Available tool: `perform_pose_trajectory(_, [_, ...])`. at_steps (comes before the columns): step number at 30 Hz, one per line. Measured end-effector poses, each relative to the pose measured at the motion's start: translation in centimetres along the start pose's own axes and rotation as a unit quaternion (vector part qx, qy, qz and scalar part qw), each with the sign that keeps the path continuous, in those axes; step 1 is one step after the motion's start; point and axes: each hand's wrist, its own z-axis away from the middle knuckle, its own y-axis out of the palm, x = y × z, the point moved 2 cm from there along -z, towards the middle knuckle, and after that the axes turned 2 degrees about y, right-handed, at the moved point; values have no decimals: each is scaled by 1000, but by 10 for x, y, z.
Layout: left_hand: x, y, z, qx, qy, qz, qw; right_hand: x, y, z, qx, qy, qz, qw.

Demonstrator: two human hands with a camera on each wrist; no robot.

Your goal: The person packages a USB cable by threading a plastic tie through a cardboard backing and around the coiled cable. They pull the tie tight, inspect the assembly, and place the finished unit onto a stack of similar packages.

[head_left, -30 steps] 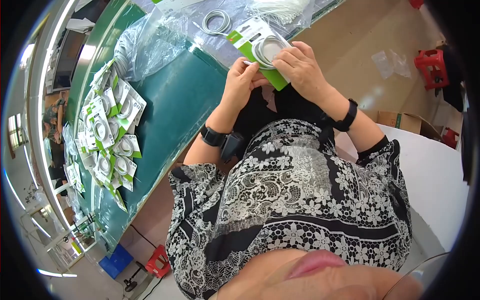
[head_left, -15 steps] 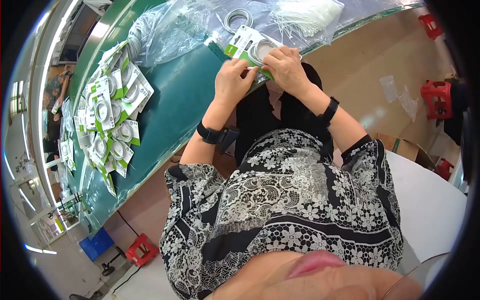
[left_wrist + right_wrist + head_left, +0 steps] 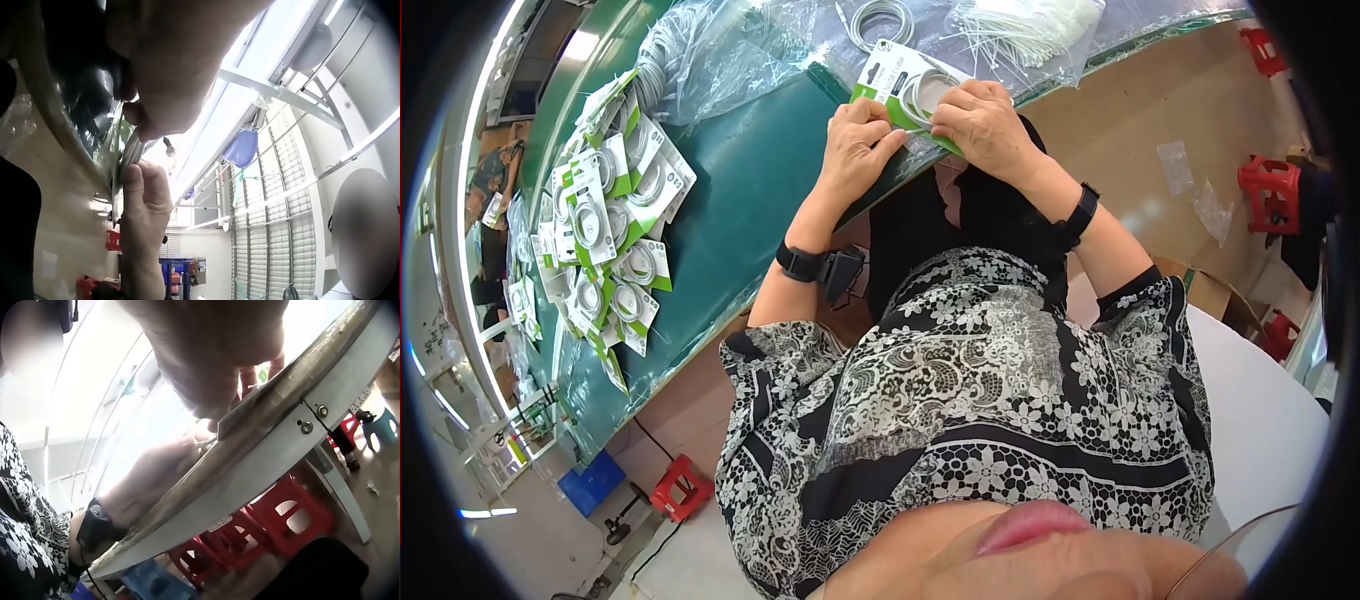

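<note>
A white and green card (image 3: 882, 68) with a coiled light-grey cable (image 3: 913, 97) on it lies at the table edge in the head view. My right hand (image 3: 990, 130) grips its right side, thumb over the coil. At the lower left of the card, my left hand (image 3: 855, 150) has its fingers curled and pinches the cable's end; the fingertips partly hide it. Both hands also show close together in the right wrist view, the left hand (image 3: 150, 478) below the right hand (image 3: 215, 359). Just beyond the card rests a loose grey cable coil (image 3: 882, 24).
Clear plastic with white cable ties (image 3: 1030, 30) lies at the back right. Carded cables (image 3: 590, 215) are piled at the left of the green table (image 3: 730, 205), below a plastic bag (image 3: 745, 65) and grey cables (image 3: 662, 60). A red stool (image 3: 1268, 195) stands at right.
The card and both hands have shifted up and left onto the table edge. My left hand has turned, its fingers more curled at the card's lower left. The head view has swung slightly.
</note>
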Motion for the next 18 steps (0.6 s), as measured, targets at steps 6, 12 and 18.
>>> perform_pose_trajectory(6, [2, -6, 1, 28, 19, 54, 998, 0, 1, 0, 17, 5, -12, 1000])
perform_pose_trajectory(12, [-19, 3, 7, 35, 117, 38, 992, -4, 6, 0, 6, 36, -44, 998])
perform_pose_trajectory(18, [-26, 4, 6, 83, 36, 197, 976, -6, 4, 0, 30, 41, -78, 996])
